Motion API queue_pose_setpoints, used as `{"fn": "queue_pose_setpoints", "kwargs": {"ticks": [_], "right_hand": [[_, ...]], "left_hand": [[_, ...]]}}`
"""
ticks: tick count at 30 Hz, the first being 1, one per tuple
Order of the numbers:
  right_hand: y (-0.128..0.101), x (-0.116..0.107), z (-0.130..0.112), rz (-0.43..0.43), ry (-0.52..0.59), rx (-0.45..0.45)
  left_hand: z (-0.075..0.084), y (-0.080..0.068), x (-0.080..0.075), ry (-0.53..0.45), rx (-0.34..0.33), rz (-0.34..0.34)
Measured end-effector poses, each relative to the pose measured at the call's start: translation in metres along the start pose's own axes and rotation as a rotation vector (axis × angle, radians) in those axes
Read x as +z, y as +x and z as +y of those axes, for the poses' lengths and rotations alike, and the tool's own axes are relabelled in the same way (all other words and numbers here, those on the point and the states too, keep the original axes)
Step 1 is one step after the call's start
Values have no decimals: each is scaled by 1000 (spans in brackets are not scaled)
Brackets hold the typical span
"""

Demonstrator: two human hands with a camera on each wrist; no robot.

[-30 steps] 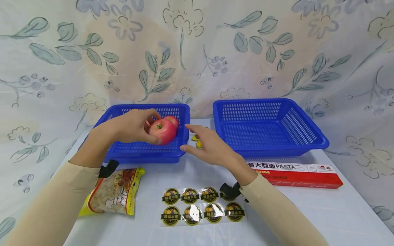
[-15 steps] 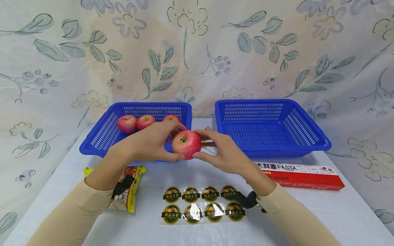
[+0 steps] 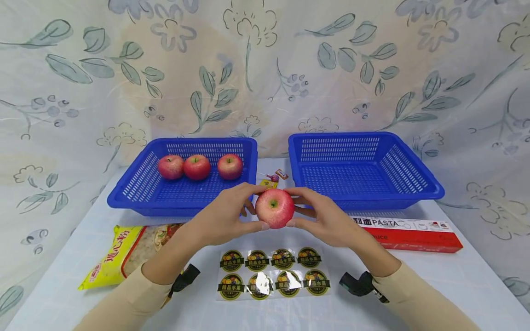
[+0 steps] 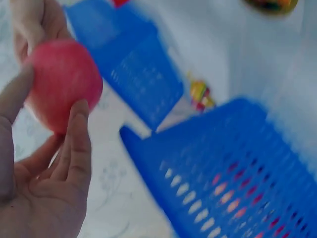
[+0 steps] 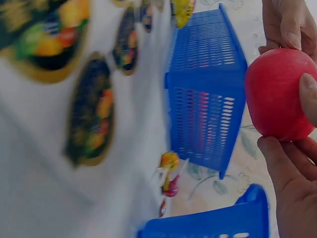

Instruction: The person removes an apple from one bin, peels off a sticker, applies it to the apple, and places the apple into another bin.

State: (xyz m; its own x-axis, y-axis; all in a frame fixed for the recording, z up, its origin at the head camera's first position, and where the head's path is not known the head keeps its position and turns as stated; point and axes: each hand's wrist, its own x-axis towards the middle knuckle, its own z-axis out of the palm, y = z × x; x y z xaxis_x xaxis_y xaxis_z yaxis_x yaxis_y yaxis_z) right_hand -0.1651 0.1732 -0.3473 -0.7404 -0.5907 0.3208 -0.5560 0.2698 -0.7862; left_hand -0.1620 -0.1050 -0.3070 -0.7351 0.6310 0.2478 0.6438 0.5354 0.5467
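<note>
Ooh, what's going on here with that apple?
Someone's left hand and right hand are holding one apple between them. Three more apples sit in the left basket, and the right basket stands beside it. A sheet of stickers lies flat on the table, nearer the person.

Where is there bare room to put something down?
The right basket's floor looks bare, as does the left basket's front, nearer than its three apples. The table is bare between the pasta box and the right sleeve. It's crowded between the baskets, where sweets lie, and just in front, where left hand and right hand hold a fourth apple.
</note>
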Motion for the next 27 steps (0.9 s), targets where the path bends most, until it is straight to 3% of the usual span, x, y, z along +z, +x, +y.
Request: {"fn": "queue_pose_setpoints", "kwargs": {"ticks": [6,12,22,27], "right_hand": [[-9,7,16,-49,-20,31],[-6,15,29,-99,-36,73],[-2,13,42,-158,-165,79],[0,13,44,-161,-142,145]], "left_hand": [[-5,-6,28,-34,-44,-28],[-17,-7,44,-38,-95,-71],[-24,-8,53,-83,-133,-178],[-21,-18,47,43,-238,-228]]}}
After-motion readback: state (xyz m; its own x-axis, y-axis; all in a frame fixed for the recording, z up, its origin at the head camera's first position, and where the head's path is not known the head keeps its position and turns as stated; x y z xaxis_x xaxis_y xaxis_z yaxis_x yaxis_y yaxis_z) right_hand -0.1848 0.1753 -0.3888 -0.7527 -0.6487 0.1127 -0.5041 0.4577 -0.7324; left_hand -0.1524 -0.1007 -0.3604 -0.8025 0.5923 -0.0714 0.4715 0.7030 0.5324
